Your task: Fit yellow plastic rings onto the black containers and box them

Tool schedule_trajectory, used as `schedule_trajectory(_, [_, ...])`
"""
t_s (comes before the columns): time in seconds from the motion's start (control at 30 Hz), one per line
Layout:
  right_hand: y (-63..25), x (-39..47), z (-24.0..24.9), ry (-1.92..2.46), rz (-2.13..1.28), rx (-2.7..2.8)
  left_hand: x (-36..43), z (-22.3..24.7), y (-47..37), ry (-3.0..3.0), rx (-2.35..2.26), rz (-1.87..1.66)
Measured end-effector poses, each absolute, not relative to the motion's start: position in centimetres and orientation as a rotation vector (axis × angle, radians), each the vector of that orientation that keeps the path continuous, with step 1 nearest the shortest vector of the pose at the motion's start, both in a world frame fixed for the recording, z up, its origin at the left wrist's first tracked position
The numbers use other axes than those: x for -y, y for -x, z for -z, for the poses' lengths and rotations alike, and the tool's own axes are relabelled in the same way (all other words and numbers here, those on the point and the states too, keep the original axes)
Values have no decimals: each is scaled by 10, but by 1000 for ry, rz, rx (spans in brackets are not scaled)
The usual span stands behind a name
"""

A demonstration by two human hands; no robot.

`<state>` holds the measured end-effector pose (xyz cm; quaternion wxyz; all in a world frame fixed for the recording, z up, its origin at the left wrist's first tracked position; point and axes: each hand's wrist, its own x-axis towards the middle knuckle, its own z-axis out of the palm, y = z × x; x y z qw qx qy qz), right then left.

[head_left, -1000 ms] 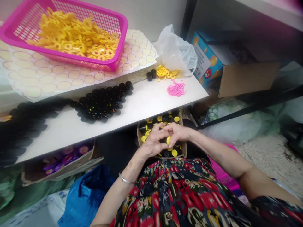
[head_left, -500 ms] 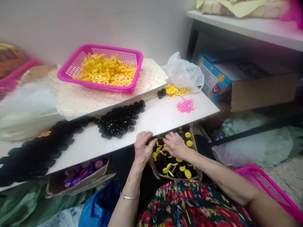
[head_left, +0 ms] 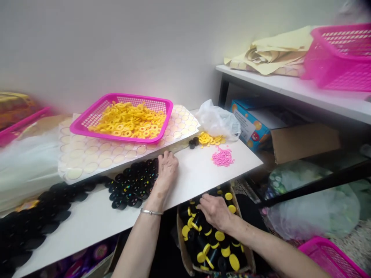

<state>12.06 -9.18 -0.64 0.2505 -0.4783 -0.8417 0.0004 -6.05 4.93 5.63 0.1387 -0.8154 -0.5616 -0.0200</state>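
My left hand [head_left: 167, 168] reaches onto the white table [head_left: 185, 179], its curled fingers at the right end of a cluster of black round pieces [head_left: 131, 185] with colored specks. Whatever its fingertips hold is hidden. Over a cardboard box [head_left: 185, 256] of black cylinders with yellow caps [head_left: 219, 236], my right hand [head_left: 216, 210] has its fingers bent together; I cannot make out what is between them. Right of my left hand lie two small black pieces [head_left: 193, 143], yellow rings [head_left: 209, 139] and a pile of small pink pieces [head_left: 222, 157].
A pink basket [head_left: 121, 138] of yellow rings stands on sheets printed with circles [head_left: 95, 161]. More black pieces [head_left: 34, 220] cover the table's left. A clear plastic bag [head_left: 218, 120], a blue box [head_left: 251, 125] and a shelf [head_left: 278, 87] are at right.
My left hand has moved from the box's edge up and left to the black cluster. My right hand stays over the box. The view has tilted up, showing more of the shelf.
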Motion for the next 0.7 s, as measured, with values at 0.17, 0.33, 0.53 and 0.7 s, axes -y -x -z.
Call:
schedule_trajectory(0.17, [-170, 18, -28, 1590, 168, 1881, -52, -61, 67, 2382, 1603, 60])
schedule_trajectory(0.33, [-226, -41, -24, 1921, -6, 1503, -47, -70, 63, 2520, 1582, 120])
schedule_trajectory(0.53, [-271, -56, -12, 1861, -379, 1337, -29, -61, 39, 2998, 1613, 281])
schedule_trajectory(0.7, [-284, -44, -14, 1759, -504, 1526, -14, -28, 24, 2936, 1992, 1195])
